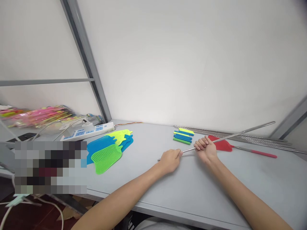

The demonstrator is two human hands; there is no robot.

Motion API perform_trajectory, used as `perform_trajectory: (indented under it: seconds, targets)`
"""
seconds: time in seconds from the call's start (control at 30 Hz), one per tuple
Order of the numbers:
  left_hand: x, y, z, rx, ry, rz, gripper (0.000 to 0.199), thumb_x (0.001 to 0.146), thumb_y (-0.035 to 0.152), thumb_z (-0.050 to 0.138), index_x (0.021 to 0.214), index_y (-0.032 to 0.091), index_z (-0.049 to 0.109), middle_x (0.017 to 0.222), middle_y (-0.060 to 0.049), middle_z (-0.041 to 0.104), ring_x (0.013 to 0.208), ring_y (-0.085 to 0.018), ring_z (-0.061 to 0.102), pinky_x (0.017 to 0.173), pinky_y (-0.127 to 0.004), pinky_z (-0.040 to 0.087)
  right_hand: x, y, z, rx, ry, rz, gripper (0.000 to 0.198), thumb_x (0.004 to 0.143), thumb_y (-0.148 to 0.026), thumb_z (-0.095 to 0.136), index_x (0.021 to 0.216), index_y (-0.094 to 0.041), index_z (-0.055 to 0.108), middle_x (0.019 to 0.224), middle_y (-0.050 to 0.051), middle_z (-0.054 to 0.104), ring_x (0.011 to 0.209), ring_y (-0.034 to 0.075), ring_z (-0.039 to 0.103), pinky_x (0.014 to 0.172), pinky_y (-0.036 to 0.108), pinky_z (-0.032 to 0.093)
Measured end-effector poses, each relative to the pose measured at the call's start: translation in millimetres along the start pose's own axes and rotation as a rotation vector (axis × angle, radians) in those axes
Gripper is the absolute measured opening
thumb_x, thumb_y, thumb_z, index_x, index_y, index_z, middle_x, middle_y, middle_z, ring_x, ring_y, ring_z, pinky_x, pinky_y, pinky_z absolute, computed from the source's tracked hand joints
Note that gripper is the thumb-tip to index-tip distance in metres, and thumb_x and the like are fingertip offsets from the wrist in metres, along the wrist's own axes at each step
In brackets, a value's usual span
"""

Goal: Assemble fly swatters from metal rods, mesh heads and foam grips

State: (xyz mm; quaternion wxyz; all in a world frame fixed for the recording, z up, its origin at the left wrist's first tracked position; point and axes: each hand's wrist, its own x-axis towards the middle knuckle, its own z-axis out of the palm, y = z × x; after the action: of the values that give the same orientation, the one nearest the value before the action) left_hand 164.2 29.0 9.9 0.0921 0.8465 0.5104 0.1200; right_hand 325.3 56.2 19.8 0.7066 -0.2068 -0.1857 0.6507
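A thin metal rod (244, 131) slants up to the right above the table, held in both fists. My left hand (170, 160) is closed round it near its lower end, and a short tip pokes out beyond the fist. Farther up, my right hand (206, 149) wraps the same rod, fingers curled over it. Just behind the right hand lies a red fly swatter (222, 144) with a metal shaft and red grip. Several blue, yellow and green handle sleeves (183, 135) rest in a small stack beyond my hands.
Several metal rods (261, 140) lie along the back right edge. To the left are overlapping green, blue and yellow swatter heads (106, 159) and a white power strip (90, 130). Pink packaged goods (43, 116) sit farther left, beside a grey metal post (88, 57).
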Motion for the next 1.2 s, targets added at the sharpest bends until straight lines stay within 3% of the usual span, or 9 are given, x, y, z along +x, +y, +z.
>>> perform_trajectory:
  seconds: [0.13, 0.37, 0.7, 1.2]
  targets:
    - [-1, 2, 0, -0.019, 0.022, -0.019, 0.043, 0.084, 0.038, 0.008, 0.076, 0.020, 0.045, 0.069, -0.002, 0.055, 0.063, -0.014, 0.051, 0.051, -0.024, 0.031, -4, -2, 5, -0.055, -0.120, -0.047, 0.034, 0.076, -0.030, 0.041, 0.051, -0.018, 0.020, 0.041, -0.007, 0.013, 0.034, 0.006, 0.020, 0.033, 0.020, 0.022]
    - [-3, 1, -2, -0.036, 0.027, -0.026, 0.043, 0.084, 0.038, 0.009, 0.075, 0.019, 0.046, 0.068, -0.002, 0.054, 0.062, -0.014, 0.050, 0.048, -0.023, 0.029, -5, 1, 7, -0.032, -0.211, -0.028, 0.035, 0.075, -0.032, 0.042, 0.051, -0.018, 0.022, 0.043, -0.007, 0.013, 0.036, 0.006, 0.020, 0.034, 0.020, 0.022]
    - [-2, 3, -3, -0.027, 0.019, -0.075, 0.040, 0.084, 0.037, 0.012, 0.075, 0.019, 0.048, 0.069, -0.001, 0.055, 0.064, -0.014, 0.051, 0.051, -0.023, 0.030, -8, 5, 9, -0.025, -0.206, 0.004, 0.035, 0.075, -0.030, 0.042, 0.051, -0.018, 0.021, 0.043, -0.007, 0.014, 0.036, 0.006, 0.020, 0.035, 0.020, 0.023]
    - [1, -5, 5, -0.058, 0.079, 0.005, 0.042, 0.083, 0.038, 0.009, 0.073, 0.020, 0.047, 0.067, -0.001, 0.055, 0.058, -0.013, 0.048, 0.048, -0.022, 0.027, -11, 11, 11, 0.008, -0.244, 0.047, 0.034, 0.075, -0.028, 0.043, 0.052, -0.018, 0.020, 0.045, -0.007, 0.012, 0.037, 0.006, 0.019, 0.036, 0.020, 0.023]
